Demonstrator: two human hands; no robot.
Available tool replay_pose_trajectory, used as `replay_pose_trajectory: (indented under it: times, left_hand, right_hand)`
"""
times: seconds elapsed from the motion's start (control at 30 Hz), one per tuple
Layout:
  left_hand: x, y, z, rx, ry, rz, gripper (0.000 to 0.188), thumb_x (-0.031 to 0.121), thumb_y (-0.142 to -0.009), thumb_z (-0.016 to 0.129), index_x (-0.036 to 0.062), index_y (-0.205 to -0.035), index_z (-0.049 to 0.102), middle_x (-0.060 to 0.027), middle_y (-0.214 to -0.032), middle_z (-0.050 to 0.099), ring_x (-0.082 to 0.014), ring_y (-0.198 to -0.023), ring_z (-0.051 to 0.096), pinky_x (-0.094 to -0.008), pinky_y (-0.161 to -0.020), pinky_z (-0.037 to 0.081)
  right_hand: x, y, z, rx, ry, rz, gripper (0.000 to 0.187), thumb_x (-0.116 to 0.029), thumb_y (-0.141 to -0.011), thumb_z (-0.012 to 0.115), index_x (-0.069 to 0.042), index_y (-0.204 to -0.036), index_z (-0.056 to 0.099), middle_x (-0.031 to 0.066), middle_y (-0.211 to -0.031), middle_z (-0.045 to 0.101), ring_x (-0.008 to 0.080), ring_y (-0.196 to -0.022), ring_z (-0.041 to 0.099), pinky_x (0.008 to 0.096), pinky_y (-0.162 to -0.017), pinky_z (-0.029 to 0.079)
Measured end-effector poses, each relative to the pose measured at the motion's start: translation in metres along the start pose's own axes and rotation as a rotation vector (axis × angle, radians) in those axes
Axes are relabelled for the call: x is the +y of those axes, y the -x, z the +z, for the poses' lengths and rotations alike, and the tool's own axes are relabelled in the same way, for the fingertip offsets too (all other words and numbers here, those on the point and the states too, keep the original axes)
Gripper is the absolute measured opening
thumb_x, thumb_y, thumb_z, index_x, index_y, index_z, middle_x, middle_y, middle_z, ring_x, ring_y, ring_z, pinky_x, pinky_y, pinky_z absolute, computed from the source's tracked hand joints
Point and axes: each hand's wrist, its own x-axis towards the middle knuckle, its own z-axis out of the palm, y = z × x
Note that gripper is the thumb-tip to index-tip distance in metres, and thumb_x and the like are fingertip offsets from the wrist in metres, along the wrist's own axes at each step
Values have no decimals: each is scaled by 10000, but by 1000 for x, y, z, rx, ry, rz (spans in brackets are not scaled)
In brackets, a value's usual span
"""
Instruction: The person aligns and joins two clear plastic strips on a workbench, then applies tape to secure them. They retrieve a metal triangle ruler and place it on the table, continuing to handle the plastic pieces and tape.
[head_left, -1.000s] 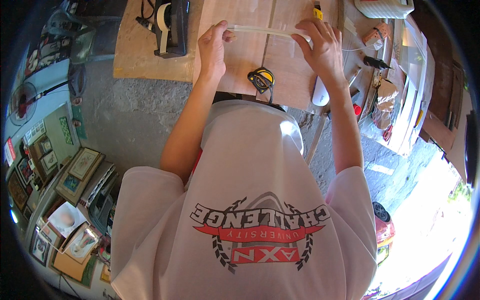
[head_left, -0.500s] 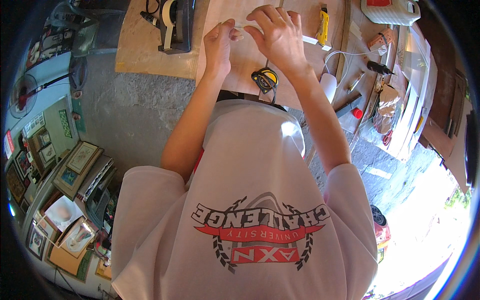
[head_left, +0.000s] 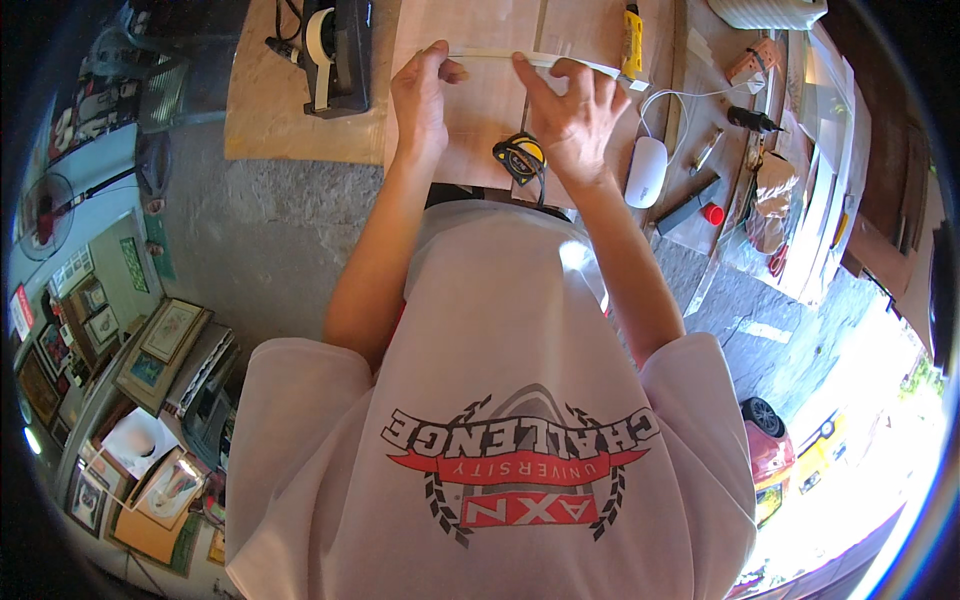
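Observation:
A thin white strip [head_left: 490, 56] runs crosswise over the pale wooden boards in front of me. My left hand [head_left: 420, 105] pinches its left end between thumb and fingers. Farther right, my right hand [head_left: 577, 115] lies over the strip. One digit stretches out to touch it, and the other fingers are bent and apart. Between my hands, nearer my body, a yellow and black tape measure [head_left: 520, 158] rests on the board. Just beyond the right hand lies a yellow utility knife [head_left: 632, 42], close to the strip's right end.
A black tape dispenser [head_left: 345, 60] with a roll stands at the left on a brown board [head_left: 260, 110]. To the right are a white mouse-shaped device [head_left: 647, 172] with a cable, a brick-coloured block [head_left: 753, 60], a black tool [head_left: 752, 119] and a red cap [head_left: 713, 214].
My right hand has moved right and nearer, away from the left hand, and more of the white strip shows between them. The left hand keeps its pinch. The whole view has shifted slightly.

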Motion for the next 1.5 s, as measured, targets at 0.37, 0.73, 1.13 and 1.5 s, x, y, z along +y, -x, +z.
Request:
replay_pose_trajectory:
  times: [0.37, 0.73, 1.13, 1.5]
  left_hand:
    - [-1, -1, 0, 26, -2, -29, 294, 311, -873, 689, 34, -779, 666, -54, -713, 645, -149, -698, 583, -314, -783, 425]
    - [-4, -2, -3, -11, -18, -13, 264, 348, -878, 674, 85, -876, 689, -44, -779, 692, -138, -718, 615, -308, -786, 386]
    - [1, 3, 1, -11, 104, 6, 218, 214, -906, 668, 15, -820, 694, -45, -716, 633, -131, -683, 574, -291, -694, 452]
    - [-3, 0, -1, -25, 134, 7, 237, 235, -900, 674, 13, -820, 691, -53, -723, 640, -136, -692, 581, -291, -701, 453]
  right_hand:
    - [70, 25, -25, -26, 153, 63, 500, -160, -729, 760, -377, -1178, 713, -56, -1006, 499, 189, -923, 472, 423, -841, 336]
    - [69, 20, -26, 0, 134, 65, 438, -161, -735, 763, -337, -1135, 732, -73, -1004, 554, 191, -936, 497, 417, -848, 353]
    - [-22, -18, 12, 22, -129, -49, 384, -127, -767, 649, -255, -1124, 707, -88, -964, 575, 174, -915, 516, 394, -817, 367]
    - [-19, -24, 10, 16, -99, -42, 343, -151, -754, 670, -285, -1063, 733, -82, -952, 578, 176, -929, 529, 398, -820, 376]
